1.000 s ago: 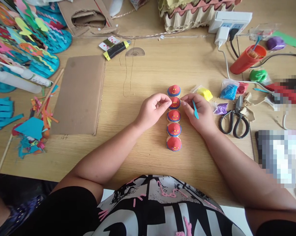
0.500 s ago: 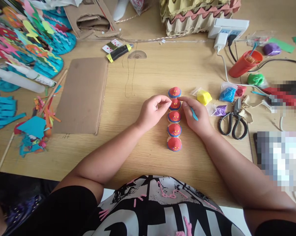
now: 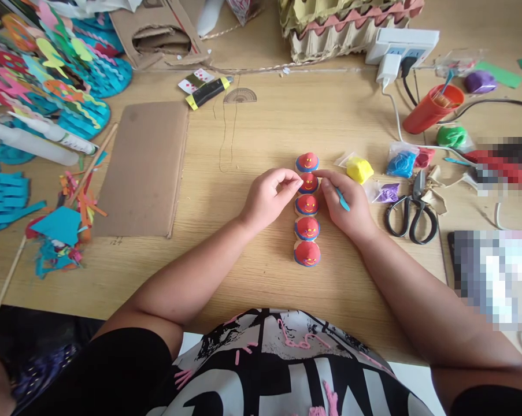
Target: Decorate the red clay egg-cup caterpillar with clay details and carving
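Observation:
Several small red clay faces with yellow smiles and blue rims stand in a column on the table, among them a middle one (image 3: 306,204) and the nearest one (image 3: 307,253). My left hand (image 3: 269,196) is at the left of the second face from the top (image 3: 308,184), thumb and forefinger pinched; whatever may be between them is too small to see. On the other side of that face, my right hand (image 3: 347,202) holds a blue clay modelling tool (image 3: 343,200), its flat end poking out by the palm. The right forefinger reaches the face's upper edge.
Yellow clay (image 3: 359,170), blue clay (image 3: 402,164), purple clay (image 3: 388,193) and black-handled scissors (image 3: 410,215) lie right. Behind them stand a red cup (image 3: 432,110) and a power strip (image 3: 402,46). A cardboard sheet (image 3: 141,170) and paper scraps (image 3: 59,228) lie left.
The view has shifted very slightly. Both hands hold nearly the same pose at the second face, and the clay faces stay in place.

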Demonstrator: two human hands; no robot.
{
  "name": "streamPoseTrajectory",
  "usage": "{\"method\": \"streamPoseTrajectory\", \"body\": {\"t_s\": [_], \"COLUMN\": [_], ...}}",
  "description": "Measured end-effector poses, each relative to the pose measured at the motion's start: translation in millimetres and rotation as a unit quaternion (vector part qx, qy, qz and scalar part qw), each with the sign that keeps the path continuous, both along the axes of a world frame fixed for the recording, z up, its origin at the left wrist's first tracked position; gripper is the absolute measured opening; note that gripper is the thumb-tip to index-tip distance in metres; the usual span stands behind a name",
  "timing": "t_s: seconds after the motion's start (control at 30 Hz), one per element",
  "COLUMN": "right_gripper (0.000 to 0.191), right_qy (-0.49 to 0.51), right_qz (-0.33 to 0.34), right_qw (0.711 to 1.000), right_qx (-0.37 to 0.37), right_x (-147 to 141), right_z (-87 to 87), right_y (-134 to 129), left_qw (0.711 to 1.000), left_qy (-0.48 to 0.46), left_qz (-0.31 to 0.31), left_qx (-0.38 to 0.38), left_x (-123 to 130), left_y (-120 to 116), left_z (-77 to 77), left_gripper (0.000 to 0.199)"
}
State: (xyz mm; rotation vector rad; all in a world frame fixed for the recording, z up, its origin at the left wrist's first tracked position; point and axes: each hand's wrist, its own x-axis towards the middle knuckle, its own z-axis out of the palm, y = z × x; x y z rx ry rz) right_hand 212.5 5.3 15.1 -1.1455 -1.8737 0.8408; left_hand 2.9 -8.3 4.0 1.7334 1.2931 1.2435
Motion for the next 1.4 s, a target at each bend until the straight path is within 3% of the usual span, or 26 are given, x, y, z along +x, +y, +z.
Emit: {"method": "streamPoseTrajectory", "body": {"t_s": [0.33,0.53,0.93,1.4], "right_gripper": [0.046,0.05,0.051,0.052], "right_qy": [0.004,0.008,0.006,0.013], "right_qz": [0.0,0.0,0.0,0.004], "right_qw": [1.0,1.0,1.0,1.0], "right_qx": [0.001,-0.002,-0.004,0.022], "right_x": [0,0,-2,-1], "right_z": [-2.5,-4.0,-4.2,-7.7], "right_y": [0,1,0,1], "left_qw": [0.995,0.993,0.997,0.998], "left_qy": [0.075,0.09,0.064,-0.039], "left_qz": [0.028,0.022,0.007,-0.002], "left_qx": [0.055,0.073,0.037,-0.041], "left_x": [-1,4,6,8], "left_y": [3,7,9,11], "left_z": [0.5,0.6,0.3,-3.1], "left_gripper": [0.012,0.015,0.018,0.022]}}
